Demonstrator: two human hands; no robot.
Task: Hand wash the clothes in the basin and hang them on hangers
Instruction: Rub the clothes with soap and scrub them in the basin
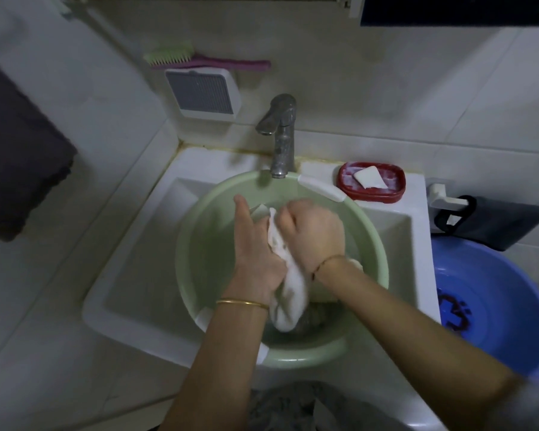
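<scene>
A pale green basin point(196, 244) sits in the white sink point(131, 275) under the tap. Over it, both hands hold a white wet cloth point(288, 293) that hangs down between them toward the water. My left hand point(255, 247) grips the cloth from the left, thumb stretched up. My right hand point(311, 231) is curled round the cloth's upper part, knuckles up. More cloth lies dark and submerged at the basin's near side, partly hidden by my arms.
A metal tap point(279, 132) stands behind the basin. A red soap dish with white soap point(371, 180) is on the sink's right corner. A blue basin point(495, 303) is at the right. A green-pink brush point(199, 59) and a dark towel point(16, 150) are on the walls.
</scene>
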